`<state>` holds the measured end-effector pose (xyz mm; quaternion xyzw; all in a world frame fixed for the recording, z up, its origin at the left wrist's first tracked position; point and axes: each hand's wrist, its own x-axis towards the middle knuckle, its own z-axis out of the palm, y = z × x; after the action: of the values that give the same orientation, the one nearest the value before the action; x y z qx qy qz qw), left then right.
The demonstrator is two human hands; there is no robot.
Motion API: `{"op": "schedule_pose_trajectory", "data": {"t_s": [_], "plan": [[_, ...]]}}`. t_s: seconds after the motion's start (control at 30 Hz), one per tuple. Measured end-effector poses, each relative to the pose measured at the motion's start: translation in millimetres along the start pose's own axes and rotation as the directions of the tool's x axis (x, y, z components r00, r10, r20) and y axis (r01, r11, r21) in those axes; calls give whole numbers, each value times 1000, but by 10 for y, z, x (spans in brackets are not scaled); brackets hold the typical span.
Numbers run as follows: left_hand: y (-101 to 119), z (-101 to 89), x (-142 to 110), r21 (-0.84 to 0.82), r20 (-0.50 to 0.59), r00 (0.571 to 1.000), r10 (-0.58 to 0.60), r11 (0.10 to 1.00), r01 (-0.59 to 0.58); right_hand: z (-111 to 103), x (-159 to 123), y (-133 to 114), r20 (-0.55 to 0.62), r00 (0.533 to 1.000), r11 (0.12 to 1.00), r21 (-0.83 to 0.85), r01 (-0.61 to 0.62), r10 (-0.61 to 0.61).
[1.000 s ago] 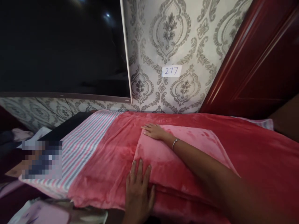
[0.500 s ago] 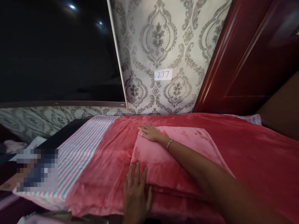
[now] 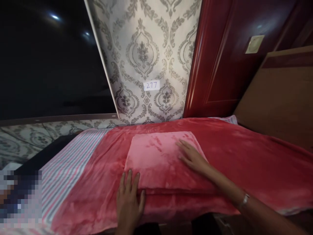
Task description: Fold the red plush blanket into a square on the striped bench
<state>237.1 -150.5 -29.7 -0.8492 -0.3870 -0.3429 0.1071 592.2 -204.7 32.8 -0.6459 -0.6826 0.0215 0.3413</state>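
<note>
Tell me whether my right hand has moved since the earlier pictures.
Yes, rightward: your right hand was left of the 277 card before and is now right of it.

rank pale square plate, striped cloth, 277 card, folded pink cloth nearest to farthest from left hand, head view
1. Folded pink cloth: at the left hand
2. Striped cloth: off left
3. 277 card: ahead, on the wall
4. Pale square plate: upper right

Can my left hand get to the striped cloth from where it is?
Most likely yes. The left hand is spread open at the left edge of the folded pink cloth; only the red cloth lies between it and the striped cloth, with nothing standing in the way.
</note>
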Motion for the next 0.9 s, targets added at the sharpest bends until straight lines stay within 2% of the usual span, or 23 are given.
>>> {"op": "schedule_pose_trajectory", "data": {"t_s": [0.03,0.1,0.17,0.23,0.33,0.43,0.6,0.77,0.9], "plan": [[3,-5,13,-7,-7,1000,-4,1000,3,-51,-208,125,-90,993,996,43,-79,83],[5,-23,42,-28,-24,999,-25,999,24,-102,-590,306,-208,932,949,176,-263,297],[1,-49,69,-51,-23,999,-39,998,38,-95,-903,377,-222,837,841,351,-410,501],[2,-81,91,-65,1,999,-45,997,45,-57,-1123,357,-186,773,738,493,-460,606],[50,-139,117,-18,40,996,-84,996,85,-6,-1263,266,-162,764,687,579,-439,625],[153,-197,136,81,29,996,-85,993,83,-9,-1246,212,-130,760,664,593,-455,637],[226,-224,171,106,60,993,104,988,-110,-83,-1155,176,-62,752,606,637,-477,657],[205,-200,261,99,79,982,173,979,-180,-140,-1125,54,2,737,477,761,-440,676],[447,-168,346,46,130,955,265,961,-273,-160,-1091,-42,24,726,357,859,-367,687]]}}
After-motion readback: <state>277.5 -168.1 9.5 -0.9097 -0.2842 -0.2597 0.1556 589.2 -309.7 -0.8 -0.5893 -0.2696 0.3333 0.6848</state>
